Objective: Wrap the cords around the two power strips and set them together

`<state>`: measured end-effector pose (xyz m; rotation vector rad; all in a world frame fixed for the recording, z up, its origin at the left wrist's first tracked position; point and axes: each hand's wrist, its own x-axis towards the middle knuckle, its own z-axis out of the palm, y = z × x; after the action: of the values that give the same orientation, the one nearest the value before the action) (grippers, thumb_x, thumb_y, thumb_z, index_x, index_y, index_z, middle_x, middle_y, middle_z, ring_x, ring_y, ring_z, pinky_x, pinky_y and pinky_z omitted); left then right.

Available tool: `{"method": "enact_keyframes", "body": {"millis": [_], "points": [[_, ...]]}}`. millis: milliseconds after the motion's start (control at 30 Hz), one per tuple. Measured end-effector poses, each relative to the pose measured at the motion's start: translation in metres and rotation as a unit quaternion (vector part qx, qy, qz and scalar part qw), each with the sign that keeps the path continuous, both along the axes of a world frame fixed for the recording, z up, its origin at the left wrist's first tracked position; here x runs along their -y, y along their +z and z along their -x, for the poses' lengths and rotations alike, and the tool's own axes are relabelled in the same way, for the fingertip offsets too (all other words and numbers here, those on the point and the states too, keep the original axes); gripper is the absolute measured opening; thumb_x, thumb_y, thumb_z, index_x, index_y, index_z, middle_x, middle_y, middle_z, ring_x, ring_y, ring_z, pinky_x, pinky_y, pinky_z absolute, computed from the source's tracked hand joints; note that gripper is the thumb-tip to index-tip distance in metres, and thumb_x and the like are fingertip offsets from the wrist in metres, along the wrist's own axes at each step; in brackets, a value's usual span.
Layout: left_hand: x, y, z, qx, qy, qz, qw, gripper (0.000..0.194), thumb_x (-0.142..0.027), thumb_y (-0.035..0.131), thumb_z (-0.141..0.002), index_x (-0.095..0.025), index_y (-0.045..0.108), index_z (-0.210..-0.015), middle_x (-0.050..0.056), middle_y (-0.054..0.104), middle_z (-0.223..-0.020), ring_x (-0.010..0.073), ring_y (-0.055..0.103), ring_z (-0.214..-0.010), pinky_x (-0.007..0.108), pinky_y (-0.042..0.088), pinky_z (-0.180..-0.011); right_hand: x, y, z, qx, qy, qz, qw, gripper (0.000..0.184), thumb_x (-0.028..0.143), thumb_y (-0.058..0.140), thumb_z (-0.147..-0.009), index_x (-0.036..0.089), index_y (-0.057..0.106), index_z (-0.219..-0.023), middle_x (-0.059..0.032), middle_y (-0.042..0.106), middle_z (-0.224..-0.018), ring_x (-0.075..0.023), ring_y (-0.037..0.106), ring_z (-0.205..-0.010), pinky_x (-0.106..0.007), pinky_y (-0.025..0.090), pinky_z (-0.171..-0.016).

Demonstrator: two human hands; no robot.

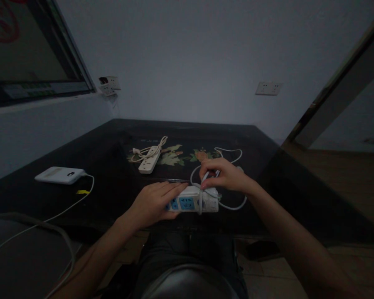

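Gripping blue-socketed power strip (187,203) at left end with left hand (157,200), near front edge of dark counter (118,178), nearer than second power strip (148,165). Pinching pale cord (200,203), looped across strip, in fingertips of right hand (224,174).

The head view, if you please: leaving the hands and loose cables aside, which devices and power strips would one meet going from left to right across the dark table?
White device → cream power strip → power strip with blue sockets.
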<state>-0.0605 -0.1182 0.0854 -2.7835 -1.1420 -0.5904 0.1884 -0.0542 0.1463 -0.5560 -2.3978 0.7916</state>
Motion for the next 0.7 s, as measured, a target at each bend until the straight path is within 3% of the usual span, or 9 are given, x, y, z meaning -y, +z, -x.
{"method": "enact_keyframes", "body": {"millis": [300, 567, 700], "points": [[0.003, -0.014, -0.002, 0.068, -0.005, -0.133, 0.989, 0.055, -0.037, 0.06, -0.083, -0.018, 0.048, -0.133, 0.011, 0.067, -0.117, 0.0229, 0.066, -0.096, 0.034, 0.052, -0.083, 0.001, -0.03, 0.005, -0.113, -0.034, 0.092, 0.989, 0.027, 0.038, 0.052, -0.088, 0.016, 0.063, -0.076, -0.0022, 0.064, -0.073, -0.0137, 0.058, -0.068, -0.025, 0.044, -0.063], [0.007, -0.011, -0.006, 0.137, 0.029, -0.159, 0.977, 0.056, -0.036, 0.064, -0.08, -0.02, 0.048, -0.131, 0.01, 0.069, -0.113, 0.0221, 0.068, -0.094, 0.032, 0.053, -0.084, 0.006, -0.053, 0.02, -0.146, -0.111, 0.032, 0.983, 0.028, 0.032, 0.044, -0.09, 0.02, 0.067, -0.102, -0.0083, 0.07, -0.105, -0.0218, 0.063, -0.098, -0.037, 0.047, -0.088], [0.007, -0.006, -0.006, 0.195, 0.088, -0.149, 0.965, 0.056, -0.037, 0.067, -0.078, -0.021, 0.05, -0.129, 0.008, 0.067, -0.115, 0.0231, 0.067, -0.098, 0.033, 0.052, -0.087, 0.003, -0.074, 0.027, -0.088, -0.164, 0.01, 0.983, 0.023, 0.026, 0.046, -0.088, 0.018, 0.067, -0.091, -0.0084, 0.071, -0.089, -0.0232, 0.064, -0.084, -0.035, 0.049, -0.078]]}}
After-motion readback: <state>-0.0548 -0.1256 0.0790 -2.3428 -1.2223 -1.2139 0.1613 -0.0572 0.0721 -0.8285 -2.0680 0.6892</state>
